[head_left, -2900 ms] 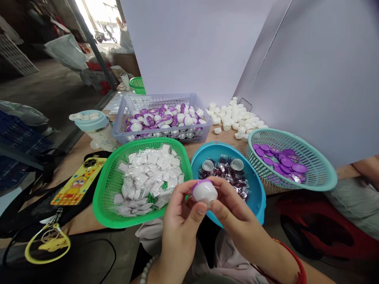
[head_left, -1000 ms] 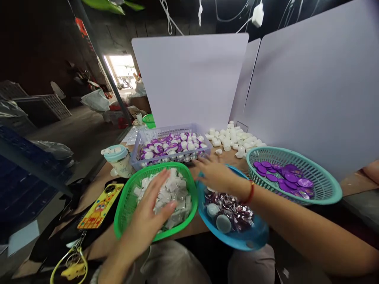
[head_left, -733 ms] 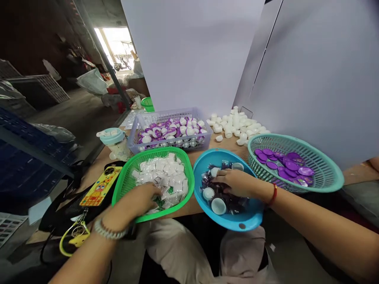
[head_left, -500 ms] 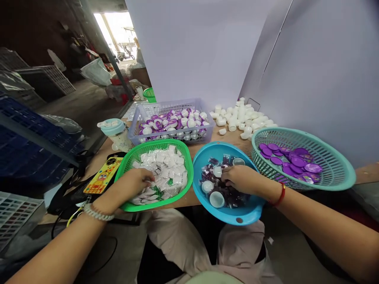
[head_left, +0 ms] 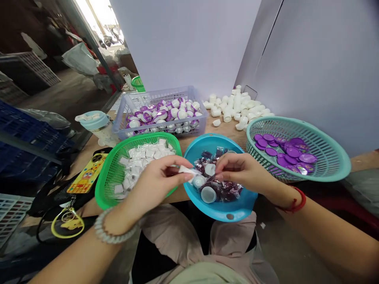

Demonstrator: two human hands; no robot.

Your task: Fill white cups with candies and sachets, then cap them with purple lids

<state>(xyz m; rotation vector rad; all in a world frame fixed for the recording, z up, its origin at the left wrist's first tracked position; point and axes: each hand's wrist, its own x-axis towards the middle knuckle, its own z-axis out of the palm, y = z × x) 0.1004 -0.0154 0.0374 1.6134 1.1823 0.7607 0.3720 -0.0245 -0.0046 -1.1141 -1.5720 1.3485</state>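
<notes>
My left hand (head_left: pixel 158 181) is shut on a small white sachet (head_left: pixel 187 170), holding it above the rim of a blue plastic bowl (head_left: pixel 229 216). My right hand (head_left: pixel 244 170) hangs over the bowl with its fingertips pinched close to the sachet, and what lies between them is hard to make out. The bowl holds dark foil-wrapped packets (head_left: pixel 220 191) and several white capsule halves, one of them (head_left: pixel 209 194) lying open side up. A green mesh basket (head_left: pixel 107 189) of white sachets sits under my left wrist.
A lavender crate (head_left: pixel 160 98) of purple-and-white capsules stands behind the bowls, beside a heap of white capsule halves (head_left: pixel 237 106). A teal basket (head_left: pixel 325 157) holds purple discs. A yellow-cased phone (head_left: pixel 85 173) and a lidded bottle (head_left: pixel 94 122) lie at left.
My left hand has left the green basket and risen toward the blue bowl with a white sachet. My right hand has lifted out of the packets, and both hands have come together.
</notes>
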